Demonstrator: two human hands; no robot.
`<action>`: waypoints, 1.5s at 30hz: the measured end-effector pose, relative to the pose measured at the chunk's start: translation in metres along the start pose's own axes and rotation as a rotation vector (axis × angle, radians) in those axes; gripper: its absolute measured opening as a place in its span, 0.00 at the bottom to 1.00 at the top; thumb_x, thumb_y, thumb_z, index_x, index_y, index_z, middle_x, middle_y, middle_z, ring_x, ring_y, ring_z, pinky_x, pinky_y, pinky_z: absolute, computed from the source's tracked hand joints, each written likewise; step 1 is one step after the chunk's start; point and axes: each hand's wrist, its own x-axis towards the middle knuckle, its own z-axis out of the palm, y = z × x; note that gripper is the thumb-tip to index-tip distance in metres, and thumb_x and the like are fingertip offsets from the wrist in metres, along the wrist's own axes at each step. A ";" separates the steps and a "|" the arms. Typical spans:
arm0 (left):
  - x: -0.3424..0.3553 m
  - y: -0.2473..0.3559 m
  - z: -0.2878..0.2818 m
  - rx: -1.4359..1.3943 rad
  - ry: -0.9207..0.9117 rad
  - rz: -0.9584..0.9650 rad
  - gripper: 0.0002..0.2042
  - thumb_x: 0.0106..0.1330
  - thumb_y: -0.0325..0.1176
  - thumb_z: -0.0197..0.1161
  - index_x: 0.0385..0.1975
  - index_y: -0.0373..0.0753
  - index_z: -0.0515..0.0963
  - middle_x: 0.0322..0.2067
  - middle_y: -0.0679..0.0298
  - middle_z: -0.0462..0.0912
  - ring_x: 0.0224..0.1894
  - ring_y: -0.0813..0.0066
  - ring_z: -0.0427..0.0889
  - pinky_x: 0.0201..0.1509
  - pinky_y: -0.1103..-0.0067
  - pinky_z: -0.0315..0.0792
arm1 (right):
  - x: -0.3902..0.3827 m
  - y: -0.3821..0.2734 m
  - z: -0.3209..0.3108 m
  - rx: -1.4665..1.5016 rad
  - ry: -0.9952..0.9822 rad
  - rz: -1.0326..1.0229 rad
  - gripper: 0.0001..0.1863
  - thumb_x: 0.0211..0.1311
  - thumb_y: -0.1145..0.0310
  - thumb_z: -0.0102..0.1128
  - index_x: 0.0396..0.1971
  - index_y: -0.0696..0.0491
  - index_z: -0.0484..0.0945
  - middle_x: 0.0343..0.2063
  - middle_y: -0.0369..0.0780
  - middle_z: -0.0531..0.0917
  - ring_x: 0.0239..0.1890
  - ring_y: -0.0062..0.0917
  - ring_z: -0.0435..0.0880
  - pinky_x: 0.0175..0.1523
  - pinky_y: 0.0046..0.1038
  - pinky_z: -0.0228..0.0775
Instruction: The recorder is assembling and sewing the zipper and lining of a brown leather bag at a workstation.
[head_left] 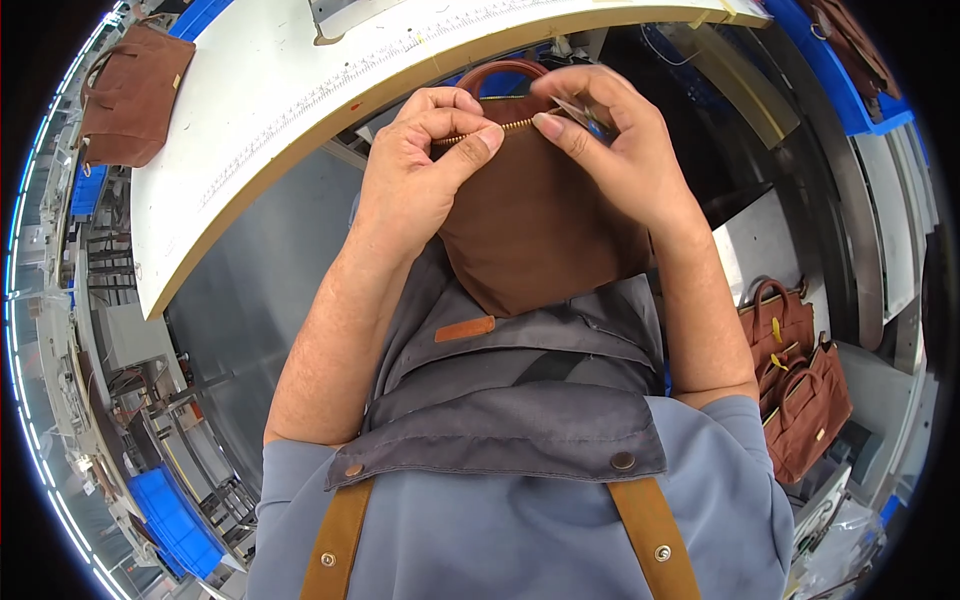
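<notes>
A brown handbag (545, 220) rests on my lap against the grey apron (500, 410), its upper edge toward the table and a curved handle (503, 68) beyond it. A brass-toothed zipper (518, 125) runs along the bag's mouth. My left hand (420, 165) pinches the zipper's left stretch between thumb and fingers. At its other end, my right hand (625, 150) has its thumb tip against the teeth and its fingers curled above. Within the right hand is a small shiny tool with a blue part, apparently thread snips (572, 108), partly hidden by the fingers.
A curved white table (240, 130) with a printed ruler scale lies ahead and left. On it stands another brown handbag (138, 95). More brown handbags (805, 400) sit at the right. Blue bins (175, 520) show lower left and upper right.
</notes>
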 end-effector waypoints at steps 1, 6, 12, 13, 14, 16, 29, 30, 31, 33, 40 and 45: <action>0.001 0.000 -0.001 -0.031 0.022 -0.049 0.05 0.65 0.27 0.68 0.34 0.32 0.84 0.47 0.69 0.74 0.47 0.81 0.73 0.54 0.82 0.67 | -0.002 -0.007 0.003 -0.212 0.114 -0.101 0.14 0.62 0.62 0.68 0.42 0.55 0.82 0.36 0.39 0.83 0.36 0.26 0.83 0.43 0.30 0.74; 0.004 -0.003 -0.002 -0.064 0.041 -0.086 0.05 0.66 0.26 0.64 0.35 0.31 0.84 0.48 0.68 0.76 0.48 0.82 0.73 0.55 0.82 0.66 | -0.021 -0.015 0.020 -0.560 0.209 -0.269 0.15 0.57 0.71 0.70 0.45 0.54 0.80 0.38 0.40 0.79 0.36 0.32 0.84 0.36 0.31 0.78; 0.008 -0.007 -0.006 -0.159 0.013 -0.137 0.08 0.69 0.27 0.61 0.35 0.31 0.84 0.50 0.66 0.77 0.50 0.81 0.74 0.58 0.81 0.65 | -0.029 -0.006 0.031 -0.575 0.226 -0.292 0.18 0.54 0.74 0.72 0.47 0.54 0.82 0.36 0.39 0.80 0.29 0.28 0.84 0.31 0.28 0.77; 0.007 -0.008 -0.007 -0.172 0.000 -0.142 0.08 0.70 0.28 0.60 0.35 0.31 0.84 0.50 0.65 0.77 0.50 0.81 0.74 0.58 0.81 0.65 | -0.028 -0.006 0.031 -0.578 0.223 -0.288 0.18 0.54 0.74 0.72 0.47 0.54 0.82 0.36 0.39 0.80 0.29 0.28 0.84 0.31 0.28 0.77; 0.007 -0.008 -0.007 -0.171 0.002 -0.144 0.08 0.70 0.28 0.60 0.35 0.31 0.84 0.50 0.65 0.77 0.50 0.81 0.74 0.58 0.81 0.65 | -0.028 -0.006 0.031 -0.582 0.220 -0.285 0.18 0.54 0.75 0.72 0.46 0.55 0.82 0.36 0.39 0.80 0.29 0.28 0.84 0.31 0.28 0.77; 0.006 -0.009 -0.007 -0.201 0.009 -0.140 0.08 0.70 0.28 0.60 0.34 0.31 0.84 0.50 0.64 0.77 0.50 0.81 0.74 0.58 0.81 0.65 | -0.028 -0.005 0.032 -0.578 0.223 -0.290 0.18 0.53 0.75 0.72 0.46 0.55 0.82 0.36 0.38 0.80 0.29 0.28 0.84 0.31 0.28 0.77; 0.002 0.000 0.001 -0.094 0.025 -0.093 0.06 0.67 0.27 0.63 0.33 0.32 0.84 0.51 0.65 0.77 0.50 0.81 0.73 0.58 0.80 0.65 | -0.027 -0.003 0.038 -0.586 0.299 -0.325 0.17 0.52 0.77 0.72 0.45 0.55 0.83 0.34 0.37 0.80 0.28 0.25 0.84 0.29 0.25 0.76; 0.002 -0.002 0.001 -0.111 0.022 -0.093 0.05 0.67 0.27 0.63 0.33 0.32 0.84 0.51 0.65 0.77 0.51 0.80 0.73 0.58 0.80 0.65 | -0.027 -0.003 0.040 -0.586 0.300 -0.326 0.17 0.52 0.77 0.72 0.45 0.55 0.83 0.34 0.37 0.80 0.28 0.25 0.84 0.29 0.25 0.76; 0.002 -0.003 0.000 -0.128 0.019 -0.093 0.05 0.66 0.26 0.64 0.33 0.32 0.84 0.51 0.65 0.77 0.51 0.80 0.73 0.59 0.80 0.65 | -0.027 -0.003 0.042 -0.593 0.298 -0.333 0.16 0.52 0.77 0.71 0.44 0.55 0.83 0.33 0.37 0.81 0.27 0.25 0.83 0.29 0.25 0.76; 0.002 -0.004 0.000 -0.158 0.025 -0.104 0.05 0.66 0.26 0.64 0.34 0.32 0.84 0.52 0.65 0.76 0.52 0.80 0.73 0.59 0.80 0.65 | -0.027 -0.001 0.044 -0.600 0.297 -0.341 0.16 0.53 0.78 0.70 0.43 0.55 0.84 0.32 0.37 0.81 0.27 0.25 0.83 0.29 0.24 0.76; 0.001 -0.002 -0.002 -0.141 0.029 -0.144 0.06 0.67 0.28 0.64 0.36 0.32 0.85 0.53 0.65 0.75 0.53 0.79 0.73 0.60 0.80 0.64 | -0.024 -0.001 0.033 -0.528 0.273 -0.329 0.15 0.54 0.76 0.71 0.43 0.55 0.83 0.33 0.38 0.82 0.28 0.27 0.84 0.31 0.26 0.77; 0.003 0.002 0.000 -0.092 0.014 -0.189 0.07 0.68 0.29 0.64 0.37 0.31 0.85 0.53 0.65 0.75 0.53 0.80 0.73 0.60 0.80 0.64 | -0.028 0.001 0.025 -0.471 0.257 -0.221 0.17 0.55 0.74 0.72 0.45 0.54 0.82 0.35 0.39 0.82 0.30 0.30 0.85 0.33 0.28 0.78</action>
